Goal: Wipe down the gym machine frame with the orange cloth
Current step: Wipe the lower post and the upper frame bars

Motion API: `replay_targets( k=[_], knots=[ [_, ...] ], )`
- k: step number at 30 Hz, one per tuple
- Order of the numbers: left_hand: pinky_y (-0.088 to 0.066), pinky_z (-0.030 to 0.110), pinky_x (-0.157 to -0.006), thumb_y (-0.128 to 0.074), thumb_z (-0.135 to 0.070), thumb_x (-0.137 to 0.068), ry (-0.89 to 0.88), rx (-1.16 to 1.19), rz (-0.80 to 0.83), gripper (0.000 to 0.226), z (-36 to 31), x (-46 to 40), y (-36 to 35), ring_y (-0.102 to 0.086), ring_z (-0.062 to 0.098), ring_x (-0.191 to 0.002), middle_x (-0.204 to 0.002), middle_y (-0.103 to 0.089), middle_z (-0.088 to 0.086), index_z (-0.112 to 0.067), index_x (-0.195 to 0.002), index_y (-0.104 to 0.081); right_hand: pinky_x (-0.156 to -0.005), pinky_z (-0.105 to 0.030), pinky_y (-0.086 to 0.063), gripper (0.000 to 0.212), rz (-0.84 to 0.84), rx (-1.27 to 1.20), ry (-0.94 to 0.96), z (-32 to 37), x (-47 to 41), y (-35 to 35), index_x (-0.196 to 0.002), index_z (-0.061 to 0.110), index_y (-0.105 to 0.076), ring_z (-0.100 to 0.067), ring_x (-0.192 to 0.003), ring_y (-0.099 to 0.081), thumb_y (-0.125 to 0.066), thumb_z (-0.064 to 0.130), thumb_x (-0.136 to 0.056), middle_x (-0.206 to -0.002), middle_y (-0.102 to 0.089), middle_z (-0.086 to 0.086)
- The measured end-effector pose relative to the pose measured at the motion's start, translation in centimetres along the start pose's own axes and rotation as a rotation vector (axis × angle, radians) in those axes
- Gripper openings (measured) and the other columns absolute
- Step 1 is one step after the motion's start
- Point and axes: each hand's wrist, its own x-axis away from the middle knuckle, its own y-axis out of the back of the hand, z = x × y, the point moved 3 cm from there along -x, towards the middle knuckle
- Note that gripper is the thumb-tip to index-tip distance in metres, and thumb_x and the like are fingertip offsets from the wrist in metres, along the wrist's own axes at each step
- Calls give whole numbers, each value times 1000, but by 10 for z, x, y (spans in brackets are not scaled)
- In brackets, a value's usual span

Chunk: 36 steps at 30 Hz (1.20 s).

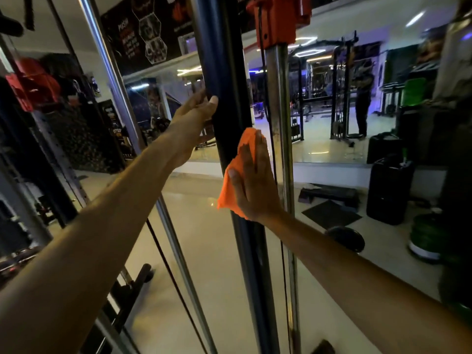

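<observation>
Head view:
Frame post: a dark upright post [224, 72] of the gym machine frame runs from the top edge of the picture down to the bottom, slightly tilted.
Orange cloth: the orange cloth [236, 172] lies flat against the front of the post, about halfway down it, bunched at its upper end.
Right hand: the right hand [252, 182] presses the cloth onto the post with straight fingers laid side by side and pointing up; thumb spread to the left over the cloth; nothing is gripped.
Left hand: the left hand [198, 114] holds the post above the cloth, thumb across the front, fingers wrapped round its far side.
Chrome rods: one chrome guide rod [278, 111] stands just right of the post under an orange carriage [278, 19]; another chrome rod [115, 80] slants on the left.
Cable: a black cable [168, 267] hangs beside the left rod.
Mirror: a wall mirror [332, 103] behind shows gym racks.
</observation>
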Motion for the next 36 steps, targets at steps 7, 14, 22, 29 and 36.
replay_targets(
  k=[7,14,22,29,36],
  knots=[
    [-51,52,-114,-64,-44,-107,26,1,-15,47,4,1,-4,-60,19,-132,-142,-63,-12,-44,-153,-52,-132,-63,-17,68,-135,2,42,16,-65,12,-170,4,-25,-45,-167,-3,-50,33,-114,-179,-7,-26],
    [-56,36,-103,-61,-48,-108,34,-3,-75,49,25,6,-14,-69,12,-123,-141,-67,-12,-40,-156,-51,-133,-63,-17,76,-13,-26,90,-14,12,-6,-171,8,-19,-42,-168,2,-59,32,-111,-180,5,-19],
    [-51,49,-114,-67,-64,-97,46,19,-115,64,39,2,-12,-61,20,-136,-152,-61,-11,-45,-156,-50,-133,-62,-16,72,-59,-95,111,-2,-45,10,-170,5,-25,-43,-168,1,-56,33,-113,-180,-4,-24],
    [-49,48,-116,-65,-59,-102,53,-5,-120,60,48,8,-16,-66,16,-131,-142,-69,-13,-41,-156,-49,-131,-63,-21,76,26,-61,129,-19,4,-3,-172,11,-14,-43,-168,3,-54,38,-113,-180,2,-22],
    [-53,42,-104,-72,-67,-94,73,22,-96,69,51,5,-14,-64,19,-129,-161,-51,6,-42,-155,-50,-132,-61,-18,71,-55,-111,87,-3,-51,11,-171,7,-24,-40,-168,1,-54,36,-114,-181,-3,-21]
  ],
)
